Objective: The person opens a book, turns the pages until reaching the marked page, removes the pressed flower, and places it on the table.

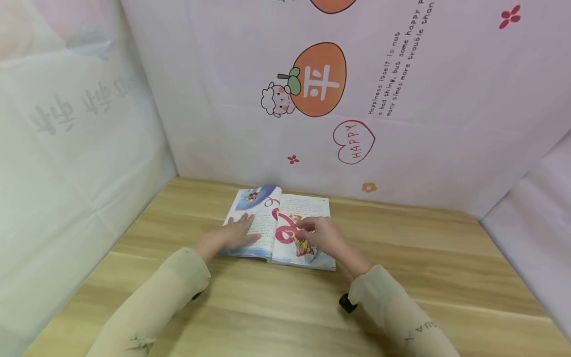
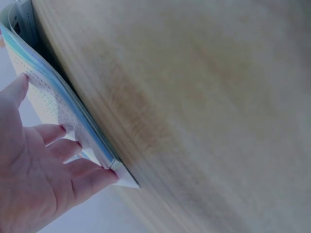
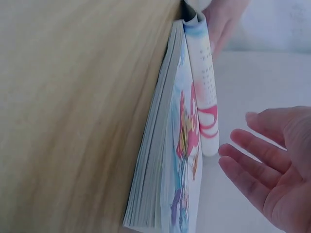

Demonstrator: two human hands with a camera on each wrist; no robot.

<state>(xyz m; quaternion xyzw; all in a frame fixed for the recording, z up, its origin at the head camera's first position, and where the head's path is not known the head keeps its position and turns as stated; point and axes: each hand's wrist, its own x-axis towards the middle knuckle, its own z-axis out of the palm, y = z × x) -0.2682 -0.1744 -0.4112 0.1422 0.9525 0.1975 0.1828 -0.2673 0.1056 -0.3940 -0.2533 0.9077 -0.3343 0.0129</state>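
An open book (image 1: 308, 204) with printed text and colourful cartoon pictures lies on the wooden table. My left hand (image 1: 235, 234) rests on the left page with its fingers spread. In the left wrist view, that hand's fingertips (image 2: 77, 145) touch the text page near the book's lower edge. Over the right page, by the pink ribbon picture, is my right hand (image 1: 322, 234). The right wrist view shows this hand (image 3: 272, 160) apart from the page, fingers loosely bent and nothing between them. A thick stack of pages (image 3: 155, 141) makes up the right side of the book.
The wooden table (image 1: 285, 312) extends around the book on all sides. Behind it stands a pale printed backdrop (image 1: 232, 139) with orange and heart drawings; white sheeting (image 1: 80, 173) hangs at the left. A black band (image 1: 347, 303) shows at the right wrist.
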